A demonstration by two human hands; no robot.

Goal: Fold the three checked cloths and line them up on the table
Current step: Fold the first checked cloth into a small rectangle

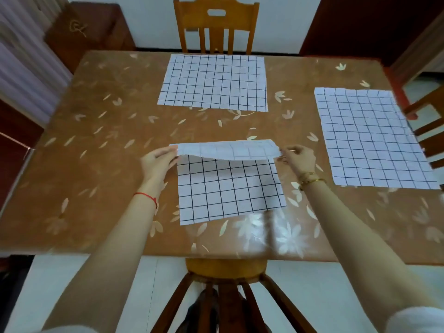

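Note:
Three white cloths with a black check lie on the brown flowered table (101,145). The near cloth (228,188) lies in front of me with its far edge lifted and curled toward me, showing its pale underside. My left hand (157,163) pinches that edge's left corner. My right hand (298,157) pinches its right corner. A second cloth (213,82) lies flat at the far middle. The third cloth (370,138) lies flat at the right, close to the table's right edge.
A wooden chair (216,25) stands behind the far edge of the table and another chair (430,131) at the right. A wooden stool (225,270) sits under the near edge. A dark cabinet (89,30) stands at the back left.

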